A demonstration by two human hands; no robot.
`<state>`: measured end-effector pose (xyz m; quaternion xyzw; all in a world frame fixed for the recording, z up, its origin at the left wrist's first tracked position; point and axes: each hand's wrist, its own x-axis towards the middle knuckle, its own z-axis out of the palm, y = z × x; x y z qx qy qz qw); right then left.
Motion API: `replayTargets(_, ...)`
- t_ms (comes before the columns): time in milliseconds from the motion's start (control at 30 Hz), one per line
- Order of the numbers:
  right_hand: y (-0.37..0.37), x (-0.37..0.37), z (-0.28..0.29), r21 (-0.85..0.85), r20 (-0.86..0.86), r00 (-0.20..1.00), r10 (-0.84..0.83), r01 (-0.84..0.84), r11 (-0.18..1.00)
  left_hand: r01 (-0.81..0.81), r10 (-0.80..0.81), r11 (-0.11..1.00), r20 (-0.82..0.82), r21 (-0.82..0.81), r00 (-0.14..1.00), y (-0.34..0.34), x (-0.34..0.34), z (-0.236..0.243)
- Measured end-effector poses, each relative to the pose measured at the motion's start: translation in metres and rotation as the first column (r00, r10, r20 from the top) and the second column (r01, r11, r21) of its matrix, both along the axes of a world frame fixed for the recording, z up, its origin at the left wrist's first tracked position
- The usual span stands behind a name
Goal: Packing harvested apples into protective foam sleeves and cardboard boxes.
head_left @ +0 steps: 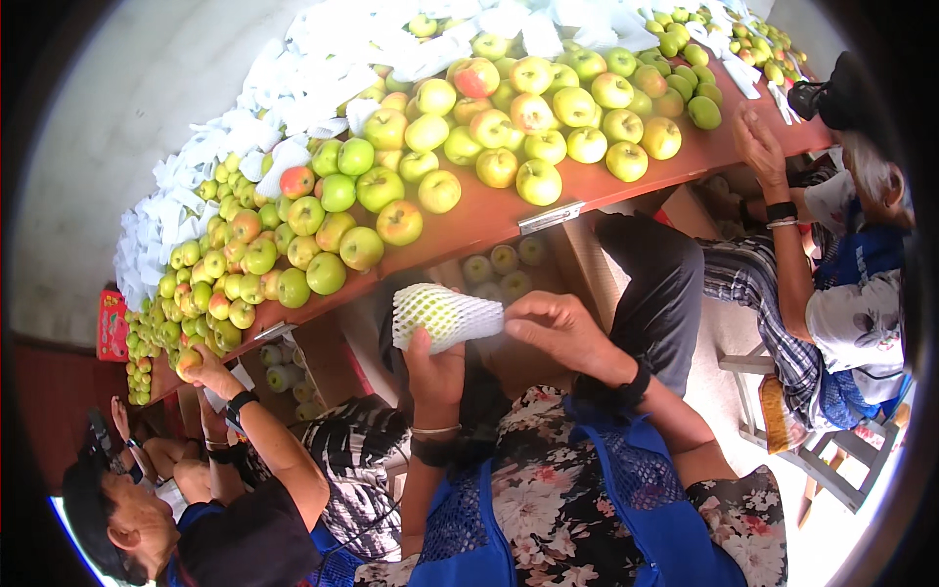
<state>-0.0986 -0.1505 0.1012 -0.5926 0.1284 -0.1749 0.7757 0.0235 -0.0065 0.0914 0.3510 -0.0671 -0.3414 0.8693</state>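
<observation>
In front of my chest, a white foam net sleeve (475,315) is stretched over a green apple (423,313), whose skin shows through the mesh. The fingers of my left hand (435,377) are closed round the apple from below. On the other side, my right hand (559,325) pinches the narrow loose end of the sleeve between thumb and fingertips. Just beyond both hands, many green and reddish apples (497,166) cover the reddish table (452,235). Loose white foam nets (161,210) lie heaped along its far side.
Below the table edge stands a carton (594,259) with net-wrapped apples (504,260); more wrapped apples (284,377) sit lower left. A co-worker's hand (205,367) grips an apple at left. Another person's hand (761,147) is near the table at right, beside a grey stool (831,470).
</observation>
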Motion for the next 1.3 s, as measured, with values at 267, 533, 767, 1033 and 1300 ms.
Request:
replayTargets(267, 0.009, 0.011, 0.0, 0.328, 0.059, 0.996, -0.065, 0.042, 0.944, 0.07, -0.069, 0.998, 0.123, -0.001, 0.99, -0.004, -0.01, 0.001)
replayTargets(533, 0.011, 0.016, -0.005, 0.507, 0.047, 0.999, -0.003, -0.022, 0.862, 0.035, -0.058, 0.995, 0.269, 0.089, 0.961, -0.007, -0.015, 0.007)
replayTargets(767, 0.004, 0.016, -0.01, 0.484, 0.013, 0.999, -0.029, 0.019, 0.875, 0.019, -0.098, 0.977, 0.373, 0.211, 0.923, -0.013, -0.021, 0.017)
replayTargets(1033, 0.005, 0.018, 0.0, 0.345, 0.066, 0.997, -0.032, 0.007, 0.939, 0.093, -0.153, 0.979, 0.353, 0.181, 0.923, -0.011, -0.02, 0.01)
replayTargets(1300, -0.003, 0.014, 0.006, 0.299, 0.13, 0.979, 0.156, -0.189, 0.936, 0.218, -0.246, 0.966, 0.236, 0.138, 0.94, 0.002, -0.015, 0.0)
